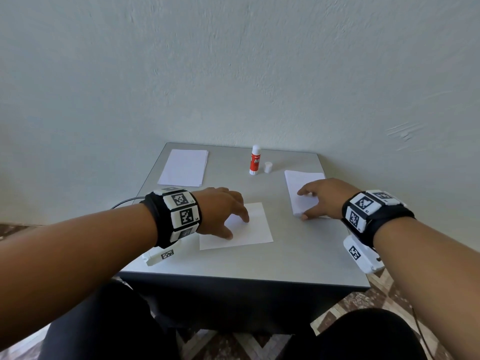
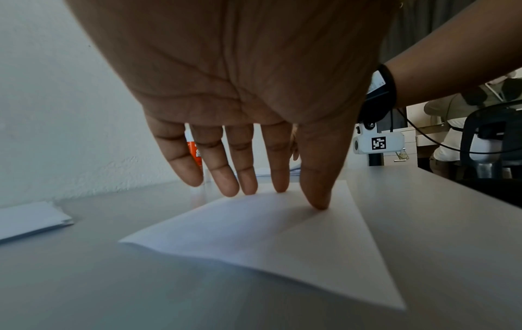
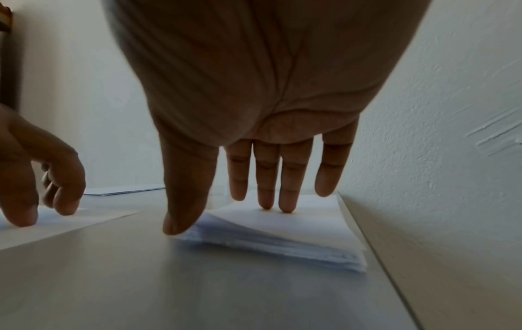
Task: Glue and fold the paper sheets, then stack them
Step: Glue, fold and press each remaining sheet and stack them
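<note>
The left hand [image 1: 220, 211] lies spread on a single sheet [image 1: 249, 229] at the centre of the head view, thumb [image 2: 319, 201] and fingertips pressing it to the table [image 1: 298, 261]; nothing is pinched. The right hand [image 1: 322, 196], at centre right, is also spread, its middle fingers [image 3: 285, 201] resting on top of the stack [image 3: 282, 241] of folded sheets while the thumb [image 3: 180, 218] touches the stack's near corner, which the right wrist view shows fanned and slightly lifted. The glue [image 1: 255, 160] stands upright at upper centre with its cap [image 1: 268, 167] off just beside it, and a pile [image 1: 185, 167] of sheets, apparently not yet done, lies at upper left. The step in hand looks like squaring off the stack while readying the next sheet. To do it well, the right hand should press flat and nudge the splayed corner inward with the thumb rather than drag it, since loose folded paper slides and springs open. The left hand should pin the sheet firmly, so it does not skate on the smooth table when the glue is brought over. The sheet's left edge bows up a little in the left wrist view, so flattening it first would help a clean fold.
</note>
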